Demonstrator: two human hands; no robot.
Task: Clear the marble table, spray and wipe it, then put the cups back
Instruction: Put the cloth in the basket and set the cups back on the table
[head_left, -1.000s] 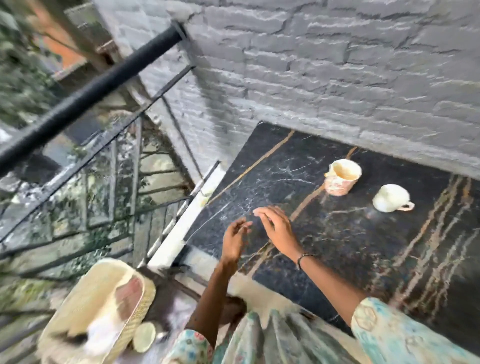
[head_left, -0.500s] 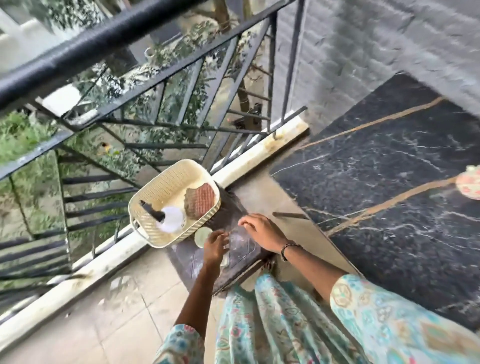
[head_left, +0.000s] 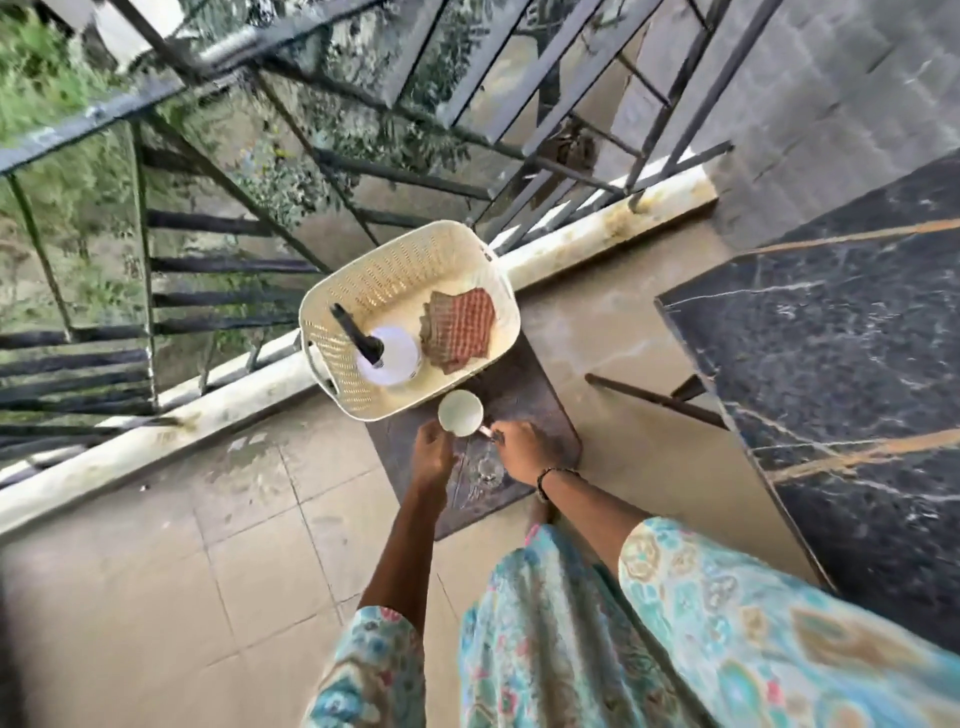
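Both hands at a white cup on a low dark stool beside the marble table.

White cup (head_left: 460, 412) sat upright on the dark stool (head_left: 540, 415), just in front of the cream plastic basket (head_left: 395, 270), mouth up; right hand (head_left: 524, 449) pinched the cup's handle with fingers curled; left hand (head_left: 434, 457) was at the cup's near-left side, fingers bent toward it, contact looked likely but could not tell if it actually gripped; basket also stood on the stool and held a white spray bottle (head_left: 389, 356) with black nozzle and a folded checked cloth (head_left: 460, 325) side by side; black marble table (head_left: 857, 338) with gold veins was to the right, apart from the stool; bracelet (head_left: 545, 475) on right wrist; black metal railing (head_left: 363, 171) behind the basket; tiled floor (head_left: 156, 571) below.
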